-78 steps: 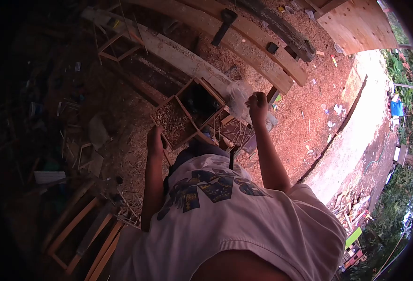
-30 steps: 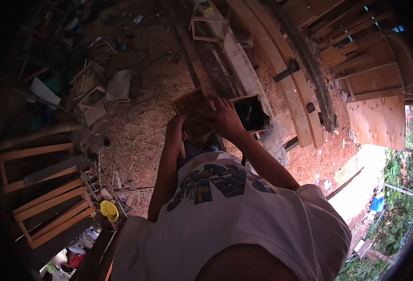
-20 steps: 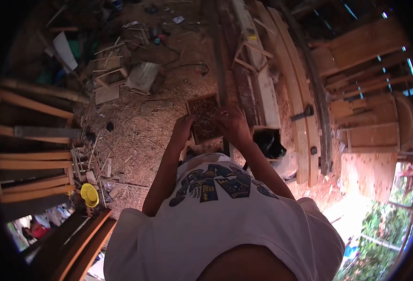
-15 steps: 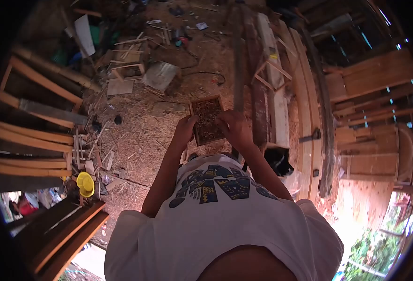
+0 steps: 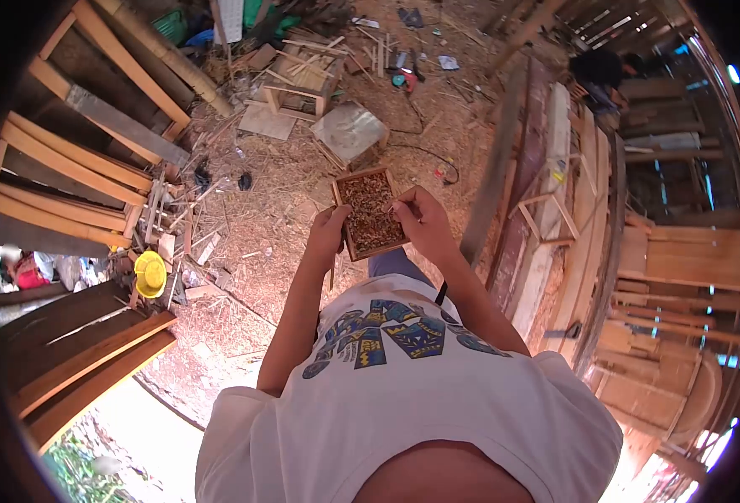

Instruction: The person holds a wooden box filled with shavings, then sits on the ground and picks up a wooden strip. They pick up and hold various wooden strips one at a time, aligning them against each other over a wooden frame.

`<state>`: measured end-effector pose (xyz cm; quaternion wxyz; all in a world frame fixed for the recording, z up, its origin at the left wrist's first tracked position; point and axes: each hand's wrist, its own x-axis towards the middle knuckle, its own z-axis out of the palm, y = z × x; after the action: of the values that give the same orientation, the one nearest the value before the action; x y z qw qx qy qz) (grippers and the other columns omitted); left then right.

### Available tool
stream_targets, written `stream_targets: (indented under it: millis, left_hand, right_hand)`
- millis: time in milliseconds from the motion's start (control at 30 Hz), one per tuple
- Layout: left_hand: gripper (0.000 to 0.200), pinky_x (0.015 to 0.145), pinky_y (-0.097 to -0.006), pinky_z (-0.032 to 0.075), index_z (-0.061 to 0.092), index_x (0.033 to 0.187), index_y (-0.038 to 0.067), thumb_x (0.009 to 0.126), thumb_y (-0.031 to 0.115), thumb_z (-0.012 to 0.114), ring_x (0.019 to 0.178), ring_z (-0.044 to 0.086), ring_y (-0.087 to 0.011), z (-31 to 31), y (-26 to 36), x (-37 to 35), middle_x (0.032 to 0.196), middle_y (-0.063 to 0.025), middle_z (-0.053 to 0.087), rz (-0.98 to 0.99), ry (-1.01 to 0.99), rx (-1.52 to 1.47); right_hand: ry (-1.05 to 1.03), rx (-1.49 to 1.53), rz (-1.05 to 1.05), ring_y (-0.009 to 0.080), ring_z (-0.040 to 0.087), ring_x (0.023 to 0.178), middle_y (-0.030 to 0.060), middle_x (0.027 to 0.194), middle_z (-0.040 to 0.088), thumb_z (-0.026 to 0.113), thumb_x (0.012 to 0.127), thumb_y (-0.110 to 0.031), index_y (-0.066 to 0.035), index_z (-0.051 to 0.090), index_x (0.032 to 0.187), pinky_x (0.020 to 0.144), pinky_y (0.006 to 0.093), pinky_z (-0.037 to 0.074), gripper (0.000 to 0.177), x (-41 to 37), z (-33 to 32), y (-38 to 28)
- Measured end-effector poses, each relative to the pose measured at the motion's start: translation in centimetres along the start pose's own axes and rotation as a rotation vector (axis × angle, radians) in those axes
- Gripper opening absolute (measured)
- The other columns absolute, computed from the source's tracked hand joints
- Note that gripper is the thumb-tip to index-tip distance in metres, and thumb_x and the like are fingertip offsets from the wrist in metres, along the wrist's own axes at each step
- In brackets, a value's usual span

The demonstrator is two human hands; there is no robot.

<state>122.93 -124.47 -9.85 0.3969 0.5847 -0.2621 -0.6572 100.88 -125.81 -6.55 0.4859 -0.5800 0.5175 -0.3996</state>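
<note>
A shallow wooden tray [image 5: 355, 249] with a raised rim is in front of my shirt, its inside covered with many small brown pieces. My left hand [image 5: 328, 235] grips the tray's left side, the thumb over the rim. At the right side is my right hand [image 5: 424, 222], its thumb and fingers pinched together over the inner edge of the rim. What sits between those fingertips, if anything, is too small to make out. Below the tray shows part of a blue trouser leg [image 5: 403, 267].
Wood shavings and scraps cover the floor [image 5: 248, 243]. Ahead stand a small wooden stool frame [image 5: 298, 80] and a low board-topped piece [image 5: 350, 132]. Long planks [image 5: 546, 210] lie to the right. Chair-like frames [image 5: 76, 159] and a yellow bowl [image 5: 150, 274] are at left. A cable [image 5: 424, 151] crosses the floor.
The view has turned, so the surroundings sit differently and the blue trouser leg shows. A black shape beside the planks has gone out of sight. Both hands stay at the tray.
</note>
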Motion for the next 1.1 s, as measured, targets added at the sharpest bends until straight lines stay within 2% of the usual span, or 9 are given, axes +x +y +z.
stream_targets:
  millis: [167, 267, 467, 567, 667, 767, 967, 1067, 1100]
  left_hand:
    - [0.036, 0.042, -0.0291, 0.031, 0.066, 0.092, 0.003, 0.101, 0.038, 0.063, 0.044, 0.042, -0.0092, -0.1, 4.0, 9.6, 0.059, 0.0018, 0.051, 0.047, 0.029, -0.019]
    - [0.036, 0.041, -0.0291, 0.032, 0.065, 0.091, 0.004, 0.101, 0.038, 0.062, 0.044, 0.044, -0.0106, 0.4, 7.4, 14.5, 0.06, 0.0005, 0.053, 0.038, 0.089, 0.011]
    - [0.035, 0.042, -0.0289, 0.034, 0.065, 0.09, 0.005, 0.102, 0.038, 0.062, 0.045, 0.048, -0.0108, 0.1, 13.5, 22.3, 0.062, -0.0001, 0.055, 0.041, 0.188, 0.032]
    - [0.033, 0.044, -0.029, 0.035, 0.065, 0.09, 0.006, 0.101, 0.037, 0.065, 0.049, 0.048, -0.0097, -0.9, 16.0, 25.7, 0.064, 0.0013, 0.054, 0.026, 0.234, -0.036]
    - [0.033, 0.044, -0.0287, 0.035, 0.065, 0.092, 0.006, 0.101, 0.037, 0.065, 0.049, 0.049, -0.0098, -2.8, 18.5, 29.4, 0.065, 0.0012, 0.054, 0.03, 0.193, -0.069]
    - [0.033, 0.042, -0.0288, 0.035, 0.065, 0.092, 0.007, 0.1, 0.039, 0.067, 0.047, 0.048, -0.01, -5.5, 20.6, 34.2, 0.065, 0.0008, 0.055, 0.023, 0.2, -0.092]
    - [0.037, 0.04, -0.0303, 0.035, 0.063, 0.088, 0.006, 0.099, 0.041, 0.068, 0.043, 0.048, -0.0127, -12.2, 24.5, 48.4, 0.063, -0.0012, 0.055, 0.067, 0.152, -0.134]
    - [0.04, 0.049, -0.0298, 0.04, 0.067, 0.096, 0.002, 0.098, 0.042, 0.069, 0.052, 0.051, -0.0126, -17.0, 30.4, 53.7, 0.069, -0.0016, 0.057, -0.006, 0.084, -0.046]
    - [0.041, 0.052, -0.0296, 0.041, 0.068, 0.099, 0.001, 0.098, 0.042, 0.069, 0.055, 0.052, -0.0122, -18.4, 31.8, 55.4, 0.071, -0.0014, 0.058, 0.011, 0.059, -0.033]
  right_hand:
    - [-0.091, 0.007, 0.051, 0.0132, 0.067, 0.085, 0.0046, 0.091, 0.071, 0.067, 0.102, -0.015, -0.003, 0.065, 0.105, 0.075, 0.0307, 0.051, 0.013, 12.1, -0.2, 1.5]
    - [-0.154, 0.018, 0.048, 0.0146, 0.068, 0.085, 0.0059, 0.091, 0.072, 0.068, 0.101, -0.015, -0.002, 0.067, 0.106, 0.076, 0.0319, 0.052, 0.013, 19.6, -0.4, 1.4]
    - [-0.32, -0.349, -0.06, 0.019, 0.072, 0.087, 0.0089, 0.094, 0.075, 0.069, 0.1, -0.01, -0.003, 0.074, 0.116, 0.077, 0.0364, 0.056, 0.019, 31.8, -0.8, -2.2]
    - [-0.356, -0.273, -0.012, 0.017, 0.073, 0.089, 0.0088, 0.097, 0.075, 0.069, 0.099, -0.007, -0.004, 0.073, 0.121, 0.076, 0.0336, 0.057, 0.022, 37.1, -0.2, -2.0]
    - [-0.387, 0.037, 0.14, 0.0151, 0.072, 0.092, 0.0092, 0.102, 0.076, 0.069, 0.098, -0.003, -0.001, 0.07, 0.123, 0.079, 0.0301, 0.056, 0.025, 41.9, 1.1, -1.1]
    - [-0.365, 0.279, 0.14, 0.0145, 0.072, 0.094, 0.0099, 0.106, 0.075, 0.069, 0.098, 0.0, 0.001, 0.066, 0.126, 0.082, 0.0289, 0.057, 0.029, 46.7, 3.0, -0.6]
    - [-0.237, 0.143, 0.266, 0.0195, 0.075, 0.1, 0.0116, 0.103, 0.076, 0.068, 0.098, 0.003, 0.004, 0.063, 0.121, 0.087, 0.0293, 0.059, 0.024, 57.8, 8.8, -2.8]
    - [-0.137, 0.09, 0.321, 0.0182, 0.075, 0.098, 0.0114, 0.101, 0.076, 0.068, 0.099, 0.001, 0.003, 0.062, 0.12, 0.087, 0.0294, 0.059, 0.022, 64.1, 12.6, -2.0]
    - [-0.097, 0.19, 0.267, 0.0152, 0.073, 0.09, 0.0091, 0.095, 0.075, 0.067, 0.1, -0.001, 0.001, 0.061, 0.118, 0.084, 0.0296, 0.058, 0.018, 65.9, 14.1, -2.0]
